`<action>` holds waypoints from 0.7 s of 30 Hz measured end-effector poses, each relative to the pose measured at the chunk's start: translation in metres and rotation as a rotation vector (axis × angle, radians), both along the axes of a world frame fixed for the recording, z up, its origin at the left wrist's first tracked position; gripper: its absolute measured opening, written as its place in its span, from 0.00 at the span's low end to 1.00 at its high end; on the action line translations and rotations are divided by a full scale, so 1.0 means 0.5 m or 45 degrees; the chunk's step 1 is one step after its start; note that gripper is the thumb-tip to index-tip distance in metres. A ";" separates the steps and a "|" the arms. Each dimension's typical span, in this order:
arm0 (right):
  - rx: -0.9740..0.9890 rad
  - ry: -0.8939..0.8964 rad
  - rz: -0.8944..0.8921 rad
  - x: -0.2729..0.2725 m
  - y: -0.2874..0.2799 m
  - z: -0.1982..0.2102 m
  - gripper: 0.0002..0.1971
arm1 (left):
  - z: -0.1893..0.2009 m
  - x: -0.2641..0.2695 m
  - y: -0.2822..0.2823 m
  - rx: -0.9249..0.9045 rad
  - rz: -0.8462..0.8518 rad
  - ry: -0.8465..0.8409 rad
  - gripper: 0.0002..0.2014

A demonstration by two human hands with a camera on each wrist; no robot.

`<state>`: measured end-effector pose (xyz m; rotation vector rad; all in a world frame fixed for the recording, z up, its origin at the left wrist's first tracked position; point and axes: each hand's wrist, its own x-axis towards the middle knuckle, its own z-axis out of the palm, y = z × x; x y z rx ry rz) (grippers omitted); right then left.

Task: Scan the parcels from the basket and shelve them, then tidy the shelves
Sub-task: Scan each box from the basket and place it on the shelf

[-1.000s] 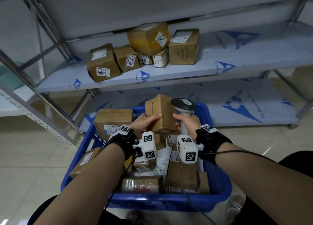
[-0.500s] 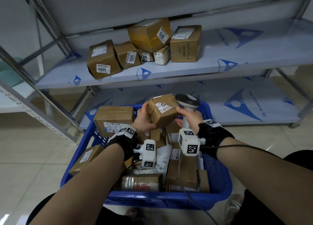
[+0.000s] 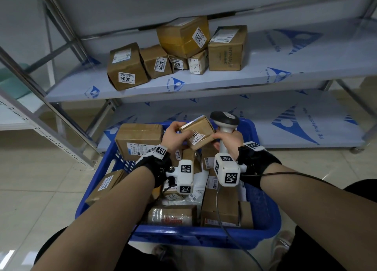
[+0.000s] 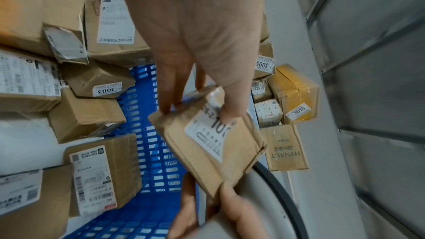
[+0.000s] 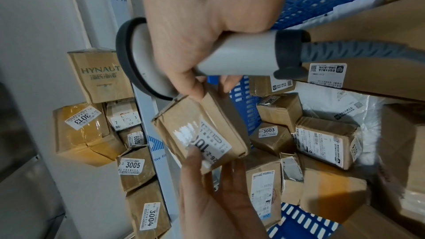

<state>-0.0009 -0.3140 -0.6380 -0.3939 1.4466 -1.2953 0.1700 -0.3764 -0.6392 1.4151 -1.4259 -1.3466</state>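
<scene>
Two hands were on one small parcel (image 3: 199, 135) above the basket (image 3: 263, 207). My left hand (image 3: 173, 137) pinched its left edge, thumb on the label. My right hand (image 3: 229, 138) was wrapped around the scanner (image 3: 224, 121), with its fingertips (image 5: 197, 88) steadying the opposite corner. I judged it light, stiff cardboard with slick tape; best gripped by the edges, leaving the label clear.

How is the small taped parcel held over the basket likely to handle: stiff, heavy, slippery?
The small parcel is probably light: the left hand pinches it by its edges. Its creased wrap suggests some give. Glossy tape may be slick, so the right hand's fingertips steady it.
</scene>
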 end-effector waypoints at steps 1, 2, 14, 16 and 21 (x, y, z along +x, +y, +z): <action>-0.007 -0.004 0.003 0.002 -0.002 -0.001 0.05 | -0.002 -0.002 -0.001 -0.009 0.046 -0.003 0.17; -0.018 -0.020 0.006 0.003 -0.002 -0.001 0.04 | -0.003 -0.003 -0.002 -0.010 0.076 -0.012 0.20; -0.069 -0.084 -0.080 -0.010 0.001 0.009 0.23 | 0.002 -0.017 0.000 0.116 0.068 0.313 0.24; -0.046 0.008 -0.069 -0.014 -0.002 0.004 0.24 | 0.008 -0.016 -0.002 0.229 0.032 0.357 0.26; -0.047 0.017 -0.045 -0.020 -0.007 -0.001 0.25 | 0.031 -0.014 0.016 0.337 -0.192 0.315 0.22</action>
